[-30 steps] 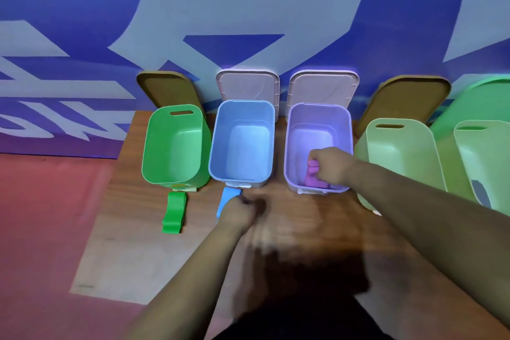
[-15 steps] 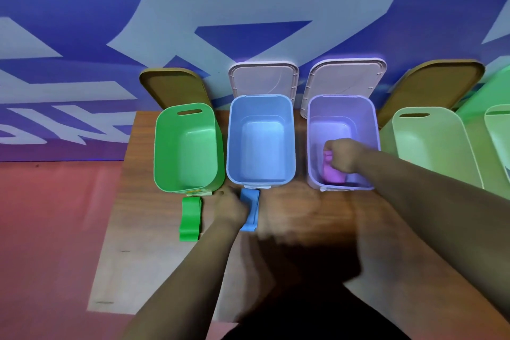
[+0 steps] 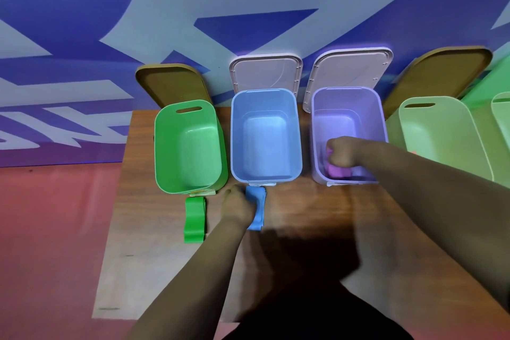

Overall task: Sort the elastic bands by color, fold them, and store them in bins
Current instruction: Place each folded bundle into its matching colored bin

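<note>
Wooden table, red floor, blue-white wall.

No wording can be read anywhere in the frame. Large pale shapes on the blue wall, across the top of the frame, may be parts of oversized characters but form no legible word. A small sticker on the near rim of the green bin, centre left, is too blurred to read.

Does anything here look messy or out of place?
Nothing stands out. Green bands lie before the green bin, blue bands before the blue bin, not yet stored; the right hand holds pink bands in the purple bin.
</note>
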Tool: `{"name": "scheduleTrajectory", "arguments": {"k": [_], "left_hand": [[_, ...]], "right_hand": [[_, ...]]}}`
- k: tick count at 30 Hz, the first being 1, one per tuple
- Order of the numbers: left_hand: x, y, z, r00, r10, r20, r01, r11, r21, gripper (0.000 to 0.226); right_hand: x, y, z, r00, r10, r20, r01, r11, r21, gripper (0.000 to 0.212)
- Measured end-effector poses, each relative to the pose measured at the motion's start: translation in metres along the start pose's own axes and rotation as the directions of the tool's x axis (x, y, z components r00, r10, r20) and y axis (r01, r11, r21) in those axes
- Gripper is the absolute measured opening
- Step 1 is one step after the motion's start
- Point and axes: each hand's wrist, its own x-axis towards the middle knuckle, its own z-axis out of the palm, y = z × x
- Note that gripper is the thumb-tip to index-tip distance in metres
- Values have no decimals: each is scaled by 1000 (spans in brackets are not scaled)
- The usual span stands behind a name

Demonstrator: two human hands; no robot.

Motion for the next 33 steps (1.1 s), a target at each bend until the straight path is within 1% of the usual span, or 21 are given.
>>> {"name": "scheduleTrajectory", "arguments": {"k": [2,5,6,8,10,11,13,15,17,20,22,24,26,28,29,31,33], "left_hand": [[-1,2,0,1000,-7,-9,7,1000,-27,37],[2,1,4,999,7,-34,-6,1000,20,25],[4,-2,6,999,1,-38,0,1000,30,25],[7,-6,8,999,-10,-37,11,1000,8,29],[9,-9,7,999,-1,-41,2,1000,12,31],[10,-12,8,999,5,-46,-3,1000,28,31],[19,-20,14,998,23,-60,-20,999,46,31],[14,-14,7,999,27,-47,-24,997,68,32],[6,-9,2,999,41,-33,-40,999,36,35],[-5,-6,-3,999,32,25,-31,999,-38,32],[-6,-8,-2,999,53,5,-53,995,-80,24],[-13,-8,-5,993,108,-44,-111,992,-66,17],[-23,-6,-5,979,157,-126,-165,985,-49,12],[-32,-4,-6,966,147,-211,-170,981,-91,5],[-34,-5,-6,964,137,-228,-166,980,-113,5],[-29,-10,2,968,128,-215,-161,977,-140,13],[-17,-22,14,980,121,-158,-150,971,-187,17]], "right_hand": [[2,0,3,1000,-9,-27,9,1000,0,35],[1,0,8,998,-13,-60,11,1000,-27,36],[0,1,10,997,-8,-78,4,999,-49,38],[-7,0,14,992,-3,-123,-9,995,-95,47],[-14,-1,16,986,9,-167,-26,995,-96,57],[-17,-1,16,982,20,-189,-34,997,-70,59],[-25,-2,17,968,41,-246,-32,999,39,58],[-33,-3,19,949,43,-313,1,990,139,51],[-43,-6,22,931,25,-365,46,982,185,41],[-59,-11,29,881,-18,-473,143,963,229,30],[-70,-15,33,834,-27,-550,215,936,280,24],[-83,-19,37,797,-9,-604,264,905,334,20],[-96,-22,42,752,14,-659,305,879,366,18],[-107,-24,50,710,15,-704,346,863,367,20],[-112,-24,54,698,11,-716,357,862,360,21],[-122,-26,62,683,-3,-730,375,860,346,22],[-135,-30,70,630,-42,-776,424,855,298,20]]}}
